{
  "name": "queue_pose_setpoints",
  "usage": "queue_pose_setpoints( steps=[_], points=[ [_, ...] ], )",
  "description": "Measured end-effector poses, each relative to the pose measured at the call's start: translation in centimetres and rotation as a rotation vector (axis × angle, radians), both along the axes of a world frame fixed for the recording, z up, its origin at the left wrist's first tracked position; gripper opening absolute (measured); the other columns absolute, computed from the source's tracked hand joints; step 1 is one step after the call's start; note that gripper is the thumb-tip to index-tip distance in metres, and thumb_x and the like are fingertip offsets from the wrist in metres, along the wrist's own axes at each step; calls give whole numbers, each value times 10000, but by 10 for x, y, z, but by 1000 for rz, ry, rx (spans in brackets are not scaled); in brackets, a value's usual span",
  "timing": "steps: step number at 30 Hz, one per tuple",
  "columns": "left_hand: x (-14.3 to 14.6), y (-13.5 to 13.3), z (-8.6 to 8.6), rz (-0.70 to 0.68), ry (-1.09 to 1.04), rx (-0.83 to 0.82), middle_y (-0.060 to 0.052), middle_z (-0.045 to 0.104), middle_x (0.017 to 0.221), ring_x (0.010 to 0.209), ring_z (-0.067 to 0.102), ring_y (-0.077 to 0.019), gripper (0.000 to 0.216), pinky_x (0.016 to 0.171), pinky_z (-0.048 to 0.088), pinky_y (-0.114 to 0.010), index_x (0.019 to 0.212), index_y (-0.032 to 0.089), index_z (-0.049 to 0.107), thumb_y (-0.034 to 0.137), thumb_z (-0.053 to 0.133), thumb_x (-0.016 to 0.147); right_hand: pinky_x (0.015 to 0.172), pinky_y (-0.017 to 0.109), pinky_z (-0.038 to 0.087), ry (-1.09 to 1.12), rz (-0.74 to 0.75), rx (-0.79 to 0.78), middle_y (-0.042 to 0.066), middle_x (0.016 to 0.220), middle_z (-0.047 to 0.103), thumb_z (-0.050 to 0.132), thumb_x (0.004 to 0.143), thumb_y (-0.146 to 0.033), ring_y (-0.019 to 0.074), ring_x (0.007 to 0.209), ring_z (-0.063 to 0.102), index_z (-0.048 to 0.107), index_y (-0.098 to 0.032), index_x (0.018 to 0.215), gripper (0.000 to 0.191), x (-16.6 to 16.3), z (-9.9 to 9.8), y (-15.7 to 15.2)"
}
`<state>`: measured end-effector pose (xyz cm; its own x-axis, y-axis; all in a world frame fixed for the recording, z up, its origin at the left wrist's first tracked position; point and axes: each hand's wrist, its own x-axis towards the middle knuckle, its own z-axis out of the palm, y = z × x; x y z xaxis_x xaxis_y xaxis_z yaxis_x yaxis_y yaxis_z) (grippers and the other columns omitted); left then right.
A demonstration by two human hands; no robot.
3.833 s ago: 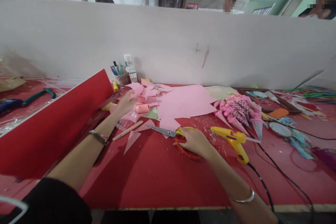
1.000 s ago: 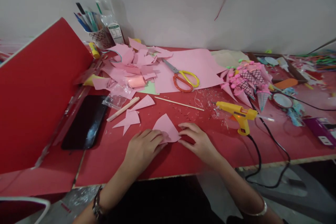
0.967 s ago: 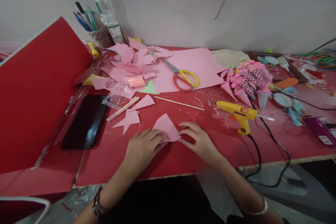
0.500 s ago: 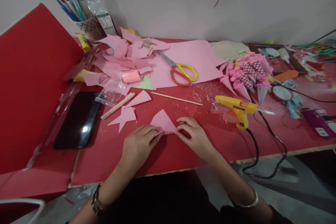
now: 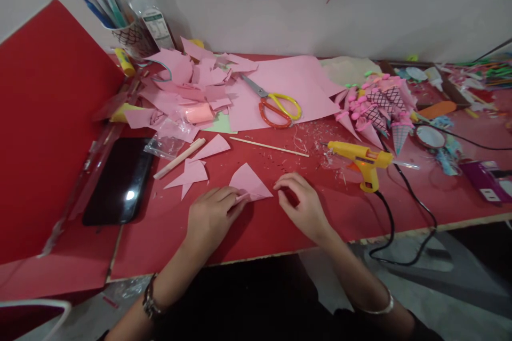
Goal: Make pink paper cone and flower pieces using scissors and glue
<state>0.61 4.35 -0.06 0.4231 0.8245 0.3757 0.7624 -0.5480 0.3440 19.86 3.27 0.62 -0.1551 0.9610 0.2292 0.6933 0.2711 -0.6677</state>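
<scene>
A pink paper triangle [image 5: 248,181] lies on the red table [image 5: 248,229] near the front edge. My left hand [image 5: 210,217] pinches its lower left edge, fingers curled on the paper. My right hand [image 5: 303,205] hovers just right of the triangle's tip, fingers bent and close together, a small gap between them and the paper. Behind lie the yellow and orange scissors [image 5: 276,106] on a big pink sheet [image 5: 288,85], and a yellow glue gun [image 5: 360,159] to the right.
Pink scraps [image 5: 192,82], a thin wooden stick [image 5: 269,146], a thicker dowel [image 5: 178,151] and a black phone [image 5: 116,181] lie around. A red board [image 5: 44,122] leans at left. Finished pink cones [image 5: 374,112] and a pen cup [image 5: 128,37] stand behind. The glue gun's cord [image 5: 404,208] hangs over the edge.
Earlier my right hand held the scissors; they now lie on the pink sheet. Over the last second my right fingers came off the triangle's corner while the left hand kept its pinch.
</scene>
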Motion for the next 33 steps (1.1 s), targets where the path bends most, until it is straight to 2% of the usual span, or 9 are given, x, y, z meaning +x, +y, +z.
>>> queue_pose_setpoints(
  steps=[4, 9, 15, 19, 25, 33],
  points=[
    [0, 0, 0, 6, -25, 0, -9, 685, 712, 642, 622, -136, 292, 558, 459, -224, 740, 183, 653, 307, 417, 860, 749, 331, 401, -144, 101, 0, 56, 856, 560, 523, 771, -235, 182, 823, 513, 577, -182, 816, 87, -12, -2, 0],
    [-1, 0, -4, 21, -86, -26, -32, 680, 754, 677, 629, -136, 305, 567, 482, -217, 759, 160, 635, 328, 403, 863, 714, 311, 384, -190, 80, -37, 47, 814, 549, 537, 784, -284, 166, 767, 502, 581, -164, 724, 141, -25, -5, 6],
    [0, 0, -7, 55, -94, -71, -79, 653, 860, 764, 618, -163, 288, 651, 498, -250, 802, 123, 608, 349, 435, 845, 699, 299, 377, -189, 58, -50, 37, 781, 525, 526, 781, -227, 161, 744, 486, 541, -167, 668, 129, -25, -5, 7],
    [-1, 0, -5, 139, 21, -76, -74, 643, 911, 769, 600, -189, 225, 640, 485, -284, 807, 146, 609, 320, 468, 829, 677, 295, 377, -212, 47, -26, 37, 759, 510, 525, 764, -183, 161, 717, 472, 505, -164, 634, 133, -26, -6, 7],
    [0, 0, -3, 210, 129, -107, -61, 632, 921, 733, 577, -197, 241, 616, 458, -308, 635, 158, 576, 319, 510, 802, 652, 297, 377, -261, 14, -28, 31, 717, 496, 511, 787, -225, 161, 679, 454, 467, -172, 599, 200, -28, -6, 8],
    [-1, -1, -1, 237, 145, -135, -71, 606, 940, 724, 563, -191, 271, 597, 435, -303, 574, 165, 527, 304, 500, 805, 661, 300, 380, -299, 16, -48, 28, 713, 501, 541, 775, -228, 159, 675, 455, 466, -173, 599, 199, -29, -6, 8]
  ],
)
